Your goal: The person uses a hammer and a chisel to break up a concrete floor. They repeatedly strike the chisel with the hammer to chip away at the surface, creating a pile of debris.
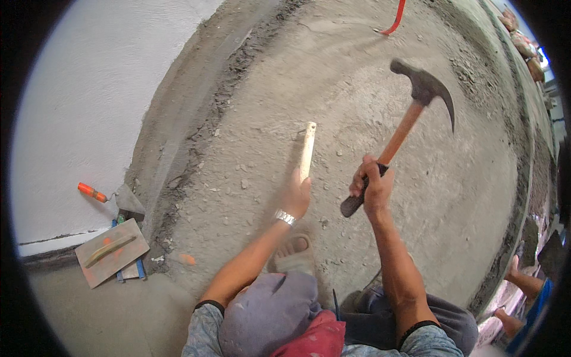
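A claw hammer (pixel 423 89) with a dark metal head and a wooden handle is raised in my right hand (pixel 376 187). My fingers wrap round its black grip, and the head points up and away from me. My left hand (pixel 295 193), slightly blurred and with a metal watch at its wrist, grips a pale, narrow bar (pixel 307 150) that has a small hole near its far end. What lies at the bar's other end is hidden by the hand. The hammer head and the bar are apart. Beneath both hands lies a rough grey concrete floor (pixel 262 143) strewn with small chips.
At left, by the white wall (pixel 107 89), are a trowel (pixel 128 199) with an orange handle and a rectangular float (pixel 122 262). A red curved bar (pixel 395 24) touches the floor at the top. Another person's bare legs (pixel 523 279) show at the right edge.
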Motion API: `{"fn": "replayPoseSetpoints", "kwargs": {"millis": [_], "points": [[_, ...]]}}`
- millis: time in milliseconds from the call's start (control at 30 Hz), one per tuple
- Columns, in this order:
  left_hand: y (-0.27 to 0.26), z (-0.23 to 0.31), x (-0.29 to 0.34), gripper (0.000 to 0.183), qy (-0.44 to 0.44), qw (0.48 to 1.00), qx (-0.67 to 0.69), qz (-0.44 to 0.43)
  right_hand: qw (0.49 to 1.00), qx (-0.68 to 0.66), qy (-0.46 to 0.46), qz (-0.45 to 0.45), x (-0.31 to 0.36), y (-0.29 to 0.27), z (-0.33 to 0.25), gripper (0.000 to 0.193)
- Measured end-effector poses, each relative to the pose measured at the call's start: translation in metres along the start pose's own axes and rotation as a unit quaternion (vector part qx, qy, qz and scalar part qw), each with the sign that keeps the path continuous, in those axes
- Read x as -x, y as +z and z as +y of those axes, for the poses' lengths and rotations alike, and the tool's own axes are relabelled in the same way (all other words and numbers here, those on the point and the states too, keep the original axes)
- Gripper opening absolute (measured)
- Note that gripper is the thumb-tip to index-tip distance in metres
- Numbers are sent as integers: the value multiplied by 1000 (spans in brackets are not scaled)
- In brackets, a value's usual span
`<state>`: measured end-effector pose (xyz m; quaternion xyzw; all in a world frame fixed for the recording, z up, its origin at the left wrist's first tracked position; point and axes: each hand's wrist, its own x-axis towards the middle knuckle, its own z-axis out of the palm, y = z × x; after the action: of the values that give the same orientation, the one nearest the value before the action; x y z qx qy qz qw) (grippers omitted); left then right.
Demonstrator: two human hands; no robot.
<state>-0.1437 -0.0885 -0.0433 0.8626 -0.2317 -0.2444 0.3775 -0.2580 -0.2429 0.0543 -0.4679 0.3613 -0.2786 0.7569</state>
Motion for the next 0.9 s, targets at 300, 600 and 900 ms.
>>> {"fn": "replayPoseSetpoints", "kwargs": {"millis": [300,600,900], "points": [[-14,16,4,53,-115,991,34,-63,955,110,272,-51,13,1,41,30],[-2,-5,-4,55,11,999,29,30,994,52,92,6,9,9,39,28],[-16,-31,-10,51,-38,995,-87,9,954,147,259,-38,16,-9,66,21]]}}
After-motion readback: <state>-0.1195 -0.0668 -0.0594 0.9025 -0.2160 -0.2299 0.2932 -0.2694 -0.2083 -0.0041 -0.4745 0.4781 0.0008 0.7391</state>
